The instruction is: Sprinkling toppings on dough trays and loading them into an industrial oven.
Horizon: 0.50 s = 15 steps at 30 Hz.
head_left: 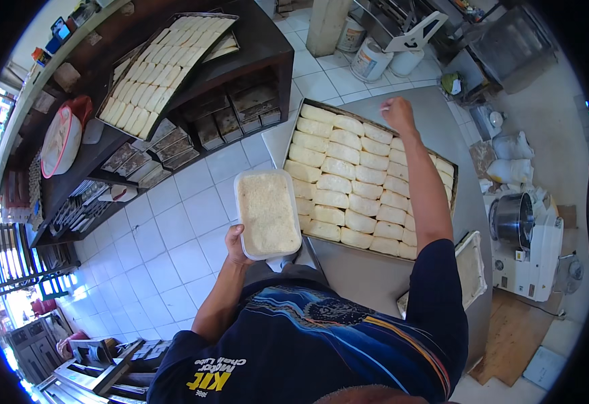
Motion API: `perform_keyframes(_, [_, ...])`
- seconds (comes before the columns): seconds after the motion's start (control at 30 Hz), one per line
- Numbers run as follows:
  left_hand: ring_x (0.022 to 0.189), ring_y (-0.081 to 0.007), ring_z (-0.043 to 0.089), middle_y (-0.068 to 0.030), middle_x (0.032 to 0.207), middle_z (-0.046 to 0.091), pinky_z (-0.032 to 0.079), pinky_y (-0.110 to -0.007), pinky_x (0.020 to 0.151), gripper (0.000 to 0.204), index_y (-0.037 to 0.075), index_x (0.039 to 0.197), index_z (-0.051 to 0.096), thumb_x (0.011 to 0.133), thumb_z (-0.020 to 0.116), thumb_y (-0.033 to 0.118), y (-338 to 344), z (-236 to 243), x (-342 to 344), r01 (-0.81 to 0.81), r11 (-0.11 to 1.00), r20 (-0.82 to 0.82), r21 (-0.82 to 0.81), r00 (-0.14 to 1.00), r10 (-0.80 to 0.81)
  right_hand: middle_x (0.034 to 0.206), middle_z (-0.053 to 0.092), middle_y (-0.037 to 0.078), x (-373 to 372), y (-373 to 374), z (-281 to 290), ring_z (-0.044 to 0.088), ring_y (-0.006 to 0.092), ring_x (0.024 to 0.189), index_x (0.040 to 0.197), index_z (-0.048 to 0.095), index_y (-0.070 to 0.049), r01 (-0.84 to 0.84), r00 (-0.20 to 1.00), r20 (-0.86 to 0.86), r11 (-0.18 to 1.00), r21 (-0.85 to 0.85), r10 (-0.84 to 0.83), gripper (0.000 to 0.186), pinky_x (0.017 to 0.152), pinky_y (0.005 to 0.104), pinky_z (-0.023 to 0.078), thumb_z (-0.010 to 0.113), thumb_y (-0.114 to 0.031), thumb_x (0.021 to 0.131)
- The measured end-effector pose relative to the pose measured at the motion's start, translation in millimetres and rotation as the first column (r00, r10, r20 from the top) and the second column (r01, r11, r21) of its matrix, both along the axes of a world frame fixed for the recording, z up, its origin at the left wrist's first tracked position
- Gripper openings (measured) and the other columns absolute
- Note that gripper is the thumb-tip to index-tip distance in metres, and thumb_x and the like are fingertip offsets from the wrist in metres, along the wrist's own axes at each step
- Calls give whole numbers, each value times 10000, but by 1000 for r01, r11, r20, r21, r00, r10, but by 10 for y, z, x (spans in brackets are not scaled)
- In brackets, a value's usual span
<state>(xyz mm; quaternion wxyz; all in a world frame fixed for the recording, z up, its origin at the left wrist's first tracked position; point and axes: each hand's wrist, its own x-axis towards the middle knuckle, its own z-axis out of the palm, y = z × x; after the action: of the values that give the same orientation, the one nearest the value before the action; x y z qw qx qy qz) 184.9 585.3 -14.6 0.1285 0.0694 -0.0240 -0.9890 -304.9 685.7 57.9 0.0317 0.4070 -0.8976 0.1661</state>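
My left hand (237, 246) grips the near left edge of a white plastic tub (240, 202), thumb over its rim. Pale beige crumbs (267, 212) fill the tub, which is held level just left of a large baking tray (297, 124). Rows of pale dough rolls (368, 172) are packed closely across that tray. Over its far edge is my right hand (399, 116), raised, its fingers drawn together in a pinch; whatever is in them is too small to name. My right forearm hides some rolls on the tray's right side.
The tray rests on a metal table (348, 269), with a pale rectangular pan (471, 269) at its right. Another tray of rolls (166, 67) lies on the dark counter at left, beside a red-rimmed basin (62, 141). A dough mixer (527, 236) stands at right; white buckets (373, 60) are beyond the table.
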Motion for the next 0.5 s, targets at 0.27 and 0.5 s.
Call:
perform_keyframes(0.27, [1014, -348, 535, -207, 1229, 489, 463, -445, 830, 655, 32, 1295, 384, 711, 529, 291, 124, -22, -66, 29, 999, 25, -16, 999, -29, 714, 657, 109, -9, 433, 79, 599, 292, 633, 730, 679, -39, 66, 982, 179, 996, -63, -54, 137, 649, 350, 476, 571, -46, 646])
perform_keyframes(0.5, [985, -339, 555, -203, 1192, 522, 481, -430, 803, 625, 25, 1274, 413, 720, 531, 291, 291, 42, 24, -20, 999, 85, -30, 996, 22, 706, 654, 121, 302, 766, -55, 587, 257, 581, 768, 674, -1, -37, 990, 134, 998, 56, 29, 160, 615, 326, 466, 558, -27, 661])
